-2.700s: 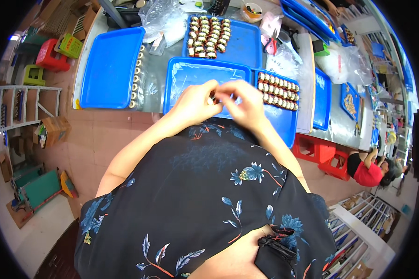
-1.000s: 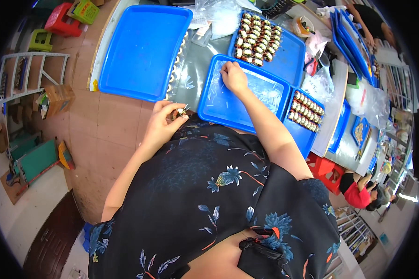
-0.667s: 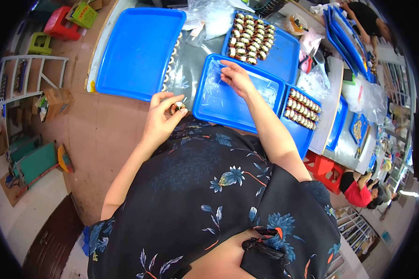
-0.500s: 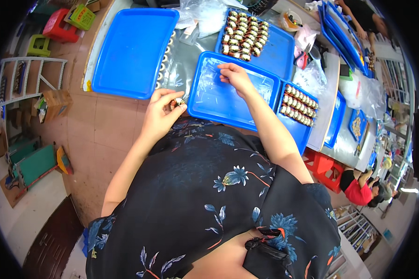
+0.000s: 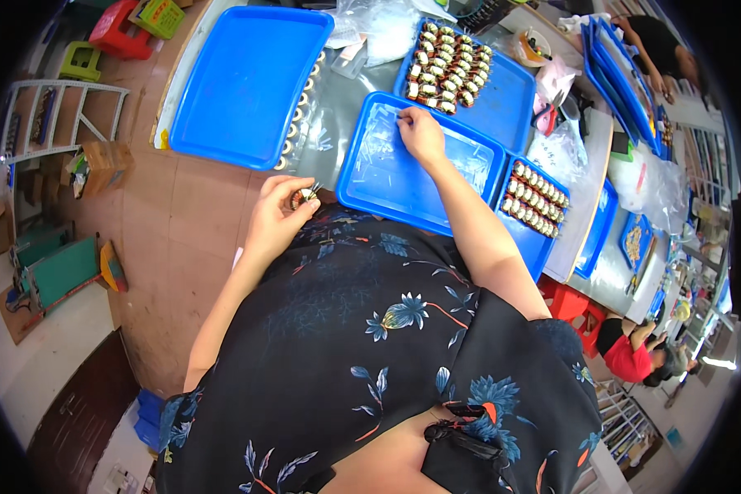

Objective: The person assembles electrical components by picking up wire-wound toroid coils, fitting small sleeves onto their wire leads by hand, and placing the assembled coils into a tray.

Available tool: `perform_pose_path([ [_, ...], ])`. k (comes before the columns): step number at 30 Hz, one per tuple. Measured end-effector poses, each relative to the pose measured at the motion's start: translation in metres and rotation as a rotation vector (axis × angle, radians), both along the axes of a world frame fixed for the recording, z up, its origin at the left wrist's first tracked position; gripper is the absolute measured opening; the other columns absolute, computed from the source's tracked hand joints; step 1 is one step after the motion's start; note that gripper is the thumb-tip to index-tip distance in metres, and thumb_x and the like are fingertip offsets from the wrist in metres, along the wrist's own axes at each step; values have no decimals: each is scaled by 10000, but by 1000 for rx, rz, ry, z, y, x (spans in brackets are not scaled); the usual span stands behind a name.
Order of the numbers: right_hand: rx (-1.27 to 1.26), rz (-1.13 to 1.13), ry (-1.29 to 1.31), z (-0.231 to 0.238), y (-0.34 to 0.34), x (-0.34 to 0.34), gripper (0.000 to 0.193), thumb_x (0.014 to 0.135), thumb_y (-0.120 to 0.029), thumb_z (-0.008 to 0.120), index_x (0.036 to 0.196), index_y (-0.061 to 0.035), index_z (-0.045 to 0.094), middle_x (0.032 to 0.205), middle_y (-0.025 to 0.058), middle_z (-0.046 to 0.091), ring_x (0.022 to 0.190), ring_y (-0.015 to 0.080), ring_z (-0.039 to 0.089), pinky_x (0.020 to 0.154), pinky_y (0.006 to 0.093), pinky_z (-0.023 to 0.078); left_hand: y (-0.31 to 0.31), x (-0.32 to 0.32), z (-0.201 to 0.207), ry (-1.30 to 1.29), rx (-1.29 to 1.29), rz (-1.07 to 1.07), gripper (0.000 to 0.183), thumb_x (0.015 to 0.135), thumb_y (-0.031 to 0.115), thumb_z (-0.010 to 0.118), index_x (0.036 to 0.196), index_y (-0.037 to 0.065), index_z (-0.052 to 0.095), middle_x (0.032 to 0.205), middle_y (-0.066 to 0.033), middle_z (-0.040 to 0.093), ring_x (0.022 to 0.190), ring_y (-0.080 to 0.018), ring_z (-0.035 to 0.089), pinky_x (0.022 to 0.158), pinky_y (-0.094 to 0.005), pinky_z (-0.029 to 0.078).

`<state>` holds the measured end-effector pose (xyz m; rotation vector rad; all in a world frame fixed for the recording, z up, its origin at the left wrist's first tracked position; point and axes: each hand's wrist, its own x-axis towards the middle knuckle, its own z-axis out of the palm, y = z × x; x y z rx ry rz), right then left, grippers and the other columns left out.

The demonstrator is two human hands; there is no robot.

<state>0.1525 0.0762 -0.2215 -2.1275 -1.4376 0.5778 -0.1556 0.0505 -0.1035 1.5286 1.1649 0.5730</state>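
My left hand (image 5: 277, 216) holds a small wire-wound ring coil (image 5: 301, 198) between thumb and fingers, just left of a shallow blue tray (image 5: 391, 215). Thin wire ends stick out of the coil. Small clear plastic pieces (image 5: 376, 142), like short bits of tubing, are scattered over the tray's bottom. Above its far side is my right hand (image 5: 424, 138), fingertips pinched together. What they hold, if anything, is too small to make out.
Behind stands a blue tray (image 5: 514, 90) with several rows of wound coils (image 5: 449, 67). More coils (image 5: 535, 198) line a smaller tray (image 5: 519, 245) at the right. A large blue tray (image 5: 251, 86) lies at the left, with white rings (image 5: 295, 128) along its edge. Other people work at far right.
My right hand's fingers have gone from loosely spread to pinched, over the tray's far side. The coil in my left hand has turned, and its wire ends now show.
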Motion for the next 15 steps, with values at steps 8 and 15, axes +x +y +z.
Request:
perform_pose_path([
  [8,-87,-136,-42,-9,11,-17,195,789,-270,699,840,-86,657,880,129,653,827,314,642,741,422,511,15,6,9,21,23,-54,142,808,91,729,923,33,669,1104,-85,534,838,-114,579,719,-238,498],
  [15,-71,-85,-165,-8,8,-25,172,839,-202,632,897,-45,589,936,187,612,826,379,623,729,469,507,28,8,3,-139,-164,-59,132,859,90,682,951,-3,664,1120,-114,530,807,-113,618,650,-230,534],
])
